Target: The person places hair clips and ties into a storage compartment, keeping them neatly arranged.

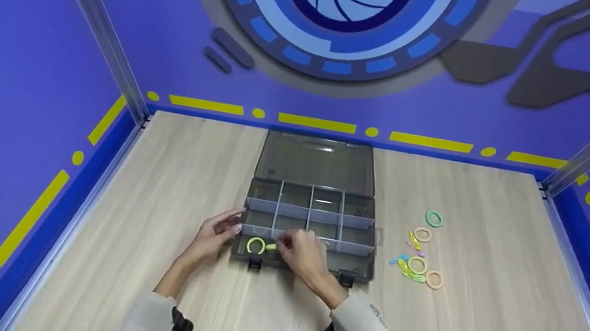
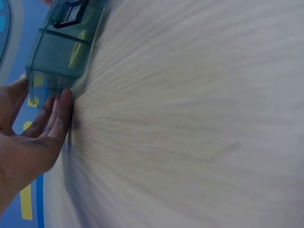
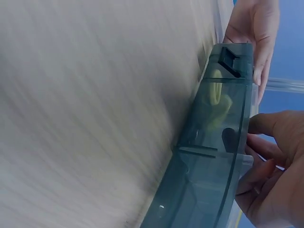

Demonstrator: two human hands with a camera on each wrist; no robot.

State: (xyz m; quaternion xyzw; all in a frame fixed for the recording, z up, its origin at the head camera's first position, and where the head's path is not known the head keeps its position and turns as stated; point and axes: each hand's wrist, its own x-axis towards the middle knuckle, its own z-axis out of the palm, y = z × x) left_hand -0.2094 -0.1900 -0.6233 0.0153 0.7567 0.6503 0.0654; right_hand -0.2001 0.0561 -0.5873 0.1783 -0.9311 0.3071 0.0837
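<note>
A smoky clear compartment box (image 1: 283,256) lies on the table with its lid (image 1: 318,163) raised toward the back. My left hand (image 1: 214,237) rests against the box's left side, its fairly straight fingers (image 2: 61,111) on the end wall and the thumb at the rim. At the front compartment, my right hand (image 1: 305,255) pinches a small yellow-green clip (image 1: 271,246) between thumb and fingertips. Beside the clip, a yellow-green ring (image 1: 255,246) sits in the front left of that compartment. Through the front wall in the right wrist view, the ring (image 3: 215,88) shows as pale yellow.
Right of the box lie a green ring (image 1: 434,219), several peach and yellow rings (image 1: 434,280), and small clips in yellow, blue (image 1: 398,259), purple and green. White dividers (image 1: 293,211) split the box. Two black latches (image 1: 346,279) hang at its front. Blue walls surround the table.
</note>
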